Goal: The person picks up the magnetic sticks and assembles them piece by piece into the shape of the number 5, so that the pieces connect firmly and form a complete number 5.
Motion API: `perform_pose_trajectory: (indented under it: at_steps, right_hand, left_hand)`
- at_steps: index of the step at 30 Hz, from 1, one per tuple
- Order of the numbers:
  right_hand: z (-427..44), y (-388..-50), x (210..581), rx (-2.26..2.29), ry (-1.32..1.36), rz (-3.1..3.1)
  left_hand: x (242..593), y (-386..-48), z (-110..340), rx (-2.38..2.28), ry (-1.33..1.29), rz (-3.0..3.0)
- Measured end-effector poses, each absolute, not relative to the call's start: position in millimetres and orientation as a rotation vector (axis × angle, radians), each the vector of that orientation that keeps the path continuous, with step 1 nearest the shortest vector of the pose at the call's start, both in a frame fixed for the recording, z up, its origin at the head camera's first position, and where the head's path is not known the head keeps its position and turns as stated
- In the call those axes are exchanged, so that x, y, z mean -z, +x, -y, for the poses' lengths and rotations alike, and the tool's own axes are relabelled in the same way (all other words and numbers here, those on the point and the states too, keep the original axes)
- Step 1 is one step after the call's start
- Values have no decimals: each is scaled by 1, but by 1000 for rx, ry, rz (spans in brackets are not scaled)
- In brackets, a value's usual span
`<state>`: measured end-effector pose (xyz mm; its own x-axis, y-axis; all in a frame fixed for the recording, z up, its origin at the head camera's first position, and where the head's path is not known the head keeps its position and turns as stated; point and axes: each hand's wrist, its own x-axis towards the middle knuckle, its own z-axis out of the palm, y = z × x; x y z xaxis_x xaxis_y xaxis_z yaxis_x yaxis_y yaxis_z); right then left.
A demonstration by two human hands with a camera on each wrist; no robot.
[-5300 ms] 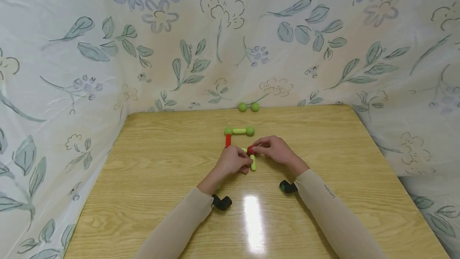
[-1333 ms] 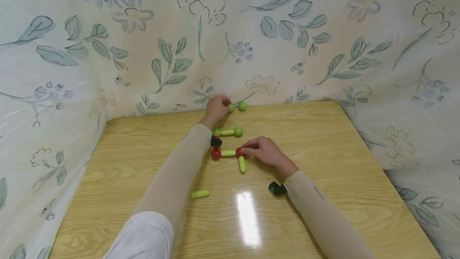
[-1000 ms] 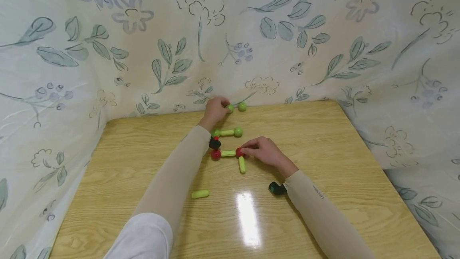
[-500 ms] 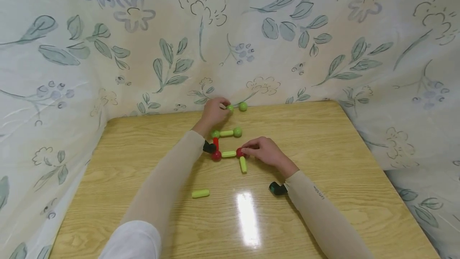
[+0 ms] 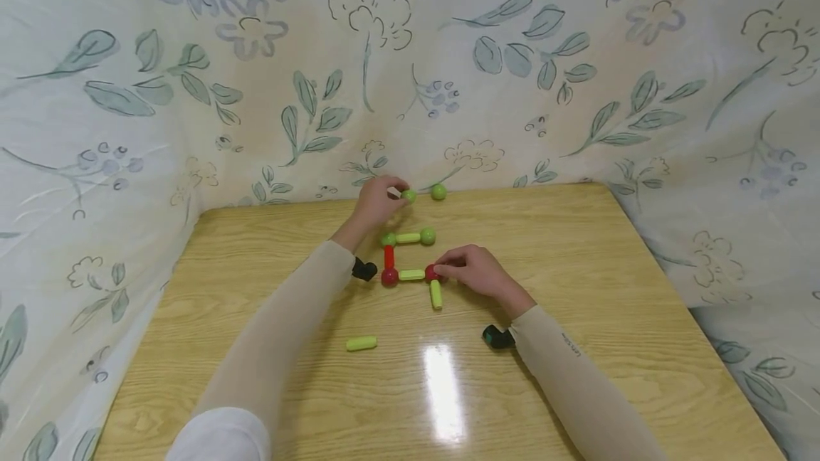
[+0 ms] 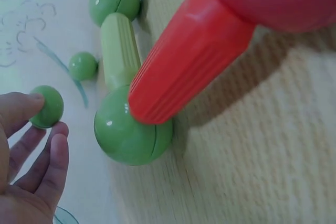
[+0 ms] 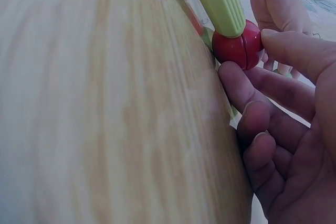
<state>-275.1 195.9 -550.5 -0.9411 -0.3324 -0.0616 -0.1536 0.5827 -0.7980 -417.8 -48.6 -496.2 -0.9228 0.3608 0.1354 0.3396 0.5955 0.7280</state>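
Observation:
My left hand is at the table's back edge, pinching a green ball between thumb and fingers. My right hand pinches a red ball at one corner of a joined ball-and-stick frame. From that ball a yellow-green stick points toward me, and another yellow-green stick runs left to a second red ball. A red stick links it to a green ball. Beyond that, a yellow-green stick ends in another green ball.
A loose green ball sits at the back edge, right of the held one. One loose yellow-green stick lies on the wooden table nearer me. Flowered cloth rises behind the table and at both sides.
Since 5.3 seconds ago, my left hand has left the frame's near stick and reached the back green ball. Lately that ball has shifted slightly left from its neighbour. My right hand stays on the red ball.

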Motion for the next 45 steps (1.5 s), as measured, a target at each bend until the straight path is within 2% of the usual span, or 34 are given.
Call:
perform_pose_trajectory:
  at_steps: [17,30,45]
  right_hand:
    - [-197,-273,550,1275,-407,-2604]
    - [-199,-269,548,1289,-404,-2598]
    - [-199,-270,549,1284,-417,-2601]
  left_hand:
    - [497,-371,71,-1458,643,-2724]
    - [491,-318,82,-1604,674,-2678]
    - [495,-274,86,-1653,723,-2657]
